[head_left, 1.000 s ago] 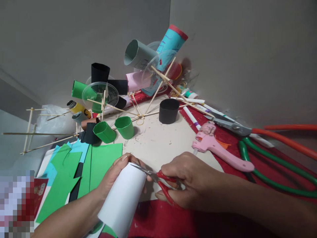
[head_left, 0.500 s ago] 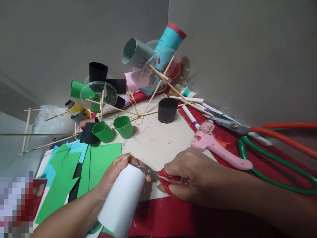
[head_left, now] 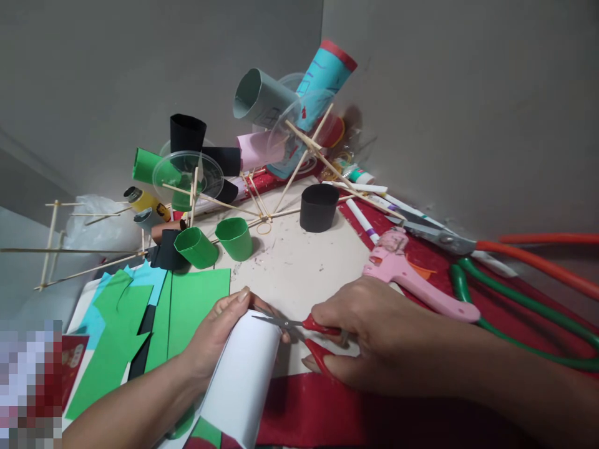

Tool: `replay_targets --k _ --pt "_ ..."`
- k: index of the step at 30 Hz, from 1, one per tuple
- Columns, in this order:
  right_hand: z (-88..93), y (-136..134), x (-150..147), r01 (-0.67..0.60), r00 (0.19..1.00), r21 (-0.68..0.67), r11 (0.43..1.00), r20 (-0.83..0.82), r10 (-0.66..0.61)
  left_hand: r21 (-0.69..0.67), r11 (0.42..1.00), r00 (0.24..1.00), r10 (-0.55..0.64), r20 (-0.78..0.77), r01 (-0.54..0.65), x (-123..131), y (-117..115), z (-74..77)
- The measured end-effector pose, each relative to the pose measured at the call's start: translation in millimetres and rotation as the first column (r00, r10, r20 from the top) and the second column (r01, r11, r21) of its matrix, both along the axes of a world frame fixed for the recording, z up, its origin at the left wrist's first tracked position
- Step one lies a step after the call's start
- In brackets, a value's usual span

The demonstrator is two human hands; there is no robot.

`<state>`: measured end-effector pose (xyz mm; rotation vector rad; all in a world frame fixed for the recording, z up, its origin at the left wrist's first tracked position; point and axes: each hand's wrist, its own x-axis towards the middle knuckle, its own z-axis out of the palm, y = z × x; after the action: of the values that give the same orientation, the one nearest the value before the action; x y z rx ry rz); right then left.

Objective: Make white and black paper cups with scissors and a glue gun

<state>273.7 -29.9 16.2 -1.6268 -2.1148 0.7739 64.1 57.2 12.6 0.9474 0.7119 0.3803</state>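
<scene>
Before an illegibly marked blue tube, left grip holds paper, right grip scissors.

The left forearm slants in from near left, the left hand curled, thumb pointing far. The right forearm enters from near right, the right hand gripping, fingers bent.

Left hand, right hand and both forearms are bare.
</scene>
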Motion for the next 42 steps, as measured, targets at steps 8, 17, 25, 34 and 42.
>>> replay_targets --k 8,17,25,34,42 --pt "0.9 1.0 2.4 -0.045 0.997 -0.038 0.998 0.059 0.048 0.036 0.999 0.999 0.006 -0.054 -0.004 2.7 -3.1 5.8" --pt "2.5 1.3 4.7 -0.07 0.995 -0.031 0.997 0.067 0.072 0.083 0.997 0.997 -0.007 -0.075 0.013 -0.7 -2.4 -0.8" --pt "3.4 -0.6 8.6 -0.081 0.989 -0.046 0.996 0.122 0.086 0.102 0.994 0.993 -0.02 -0.116 0.032 -1.5 -1.4 0.2" --pt "3.3 -0.5 9.0 -0.129 0.985 -0.027 0.991 0.111 0.131 0.109 0.994 0.987 0.003 -0.163 0.015 -0.3 -1.5 3.4" --pt "-2.0 -1.7 9.7 -0.131 0.987 0.018 0.991 0.097 0.129 0.122 0.991 0.984 -0.035 -0.177 0.058 -2.4 -1.9 0.2"
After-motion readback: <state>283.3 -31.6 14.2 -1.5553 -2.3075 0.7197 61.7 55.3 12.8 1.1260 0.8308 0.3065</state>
